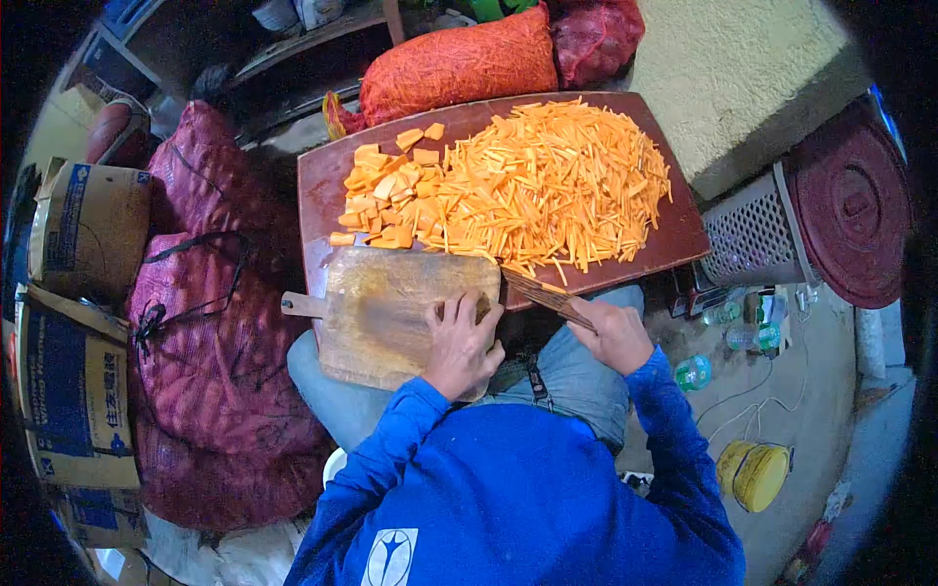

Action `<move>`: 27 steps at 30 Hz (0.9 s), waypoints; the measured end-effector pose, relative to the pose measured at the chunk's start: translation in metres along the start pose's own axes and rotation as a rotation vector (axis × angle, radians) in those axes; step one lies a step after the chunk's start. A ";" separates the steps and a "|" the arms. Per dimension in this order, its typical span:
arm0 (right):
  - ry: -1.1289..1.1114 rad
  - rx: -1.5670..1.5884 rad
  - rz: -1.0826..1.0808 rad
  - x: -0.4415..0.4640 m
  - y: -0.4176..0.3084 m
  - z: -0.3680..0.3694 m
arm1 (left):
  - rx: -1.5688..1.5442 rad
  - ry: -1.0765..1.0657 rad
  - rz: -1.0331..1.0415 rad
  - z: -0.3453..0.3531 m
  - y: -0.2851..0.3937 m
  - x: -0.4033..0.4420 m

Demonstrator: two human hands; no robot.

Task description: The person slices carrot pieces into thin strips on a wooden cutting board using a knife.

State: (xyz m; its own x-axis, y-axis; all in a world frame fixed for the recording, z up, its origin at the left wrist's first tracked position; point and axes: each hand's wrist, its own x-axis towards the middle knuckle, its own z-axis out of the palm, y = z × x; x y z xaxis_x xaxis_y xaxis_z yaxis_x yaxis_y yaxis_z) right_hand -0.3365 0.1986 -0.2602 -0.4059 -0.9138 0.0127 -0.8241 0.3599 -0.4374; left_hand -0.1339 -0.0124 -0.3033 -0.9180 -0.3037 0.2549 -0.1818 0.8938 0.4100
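Observation:
My left hand (464,342) rests on the right part of a worn wooden cutting board (366,303). Its fingers are bent and spread, and no food shows under them. The board lies over my lap, its short handle pointing left. In my right hand (614,334), closed round the grip, is a knife (540,296) with a dark, streaked blade. The blade points left along the table edge, beside the board's right side. Beyond the board, a big heap of thin orange strips (557,186) covers the table, with thicker orange chunks (391,190) on its left.
A dark red table (674,239) stands before me. Full red mesh sacks (215,342) and cardboard boxes (93,230) crowd the left. An orange sack (459,68) lies behind the table. To the right are a grey basket (757,234), plastic bottles (693,372) and a yellow bucket (753,475).

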 end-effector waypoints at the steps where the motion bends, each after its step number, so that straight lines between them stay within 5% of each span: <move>1: 0.002 0.000 0.003 0.002 0.004 0.004 | 0.000 -0.007 -0.009 -0.001 0.001 0.001; 12: 0.073 -0.116 -0.138 0.045 0.026 0.020 | 0.163 0.172 -0.064 0.018 -0.069 0.080; 18: 0.120 -0.162 -0.153 0.067 0.033 0.020 | 0.325 -0.043 -0.171 0.034 -0.097 0.126; 27: 0.113 -0.162 -0.151 0.098 0.048 0.012 | 0.295 -0.027 -0.119 0.053 -0.117 0.154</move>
State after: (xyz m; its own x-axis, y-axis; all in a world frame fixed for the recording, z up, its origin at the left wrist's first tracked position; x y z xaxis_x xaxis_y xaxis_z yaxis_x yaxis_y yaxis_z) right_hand -0.4112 0.1243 -0.2910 -0.3072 -0.9361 0.1715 -0.9278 0.2545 -0.2728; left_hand -0.2726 -0.1464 -0.3582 -0.8923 -0.4069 0.1957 -0.3796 0.9107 0.1627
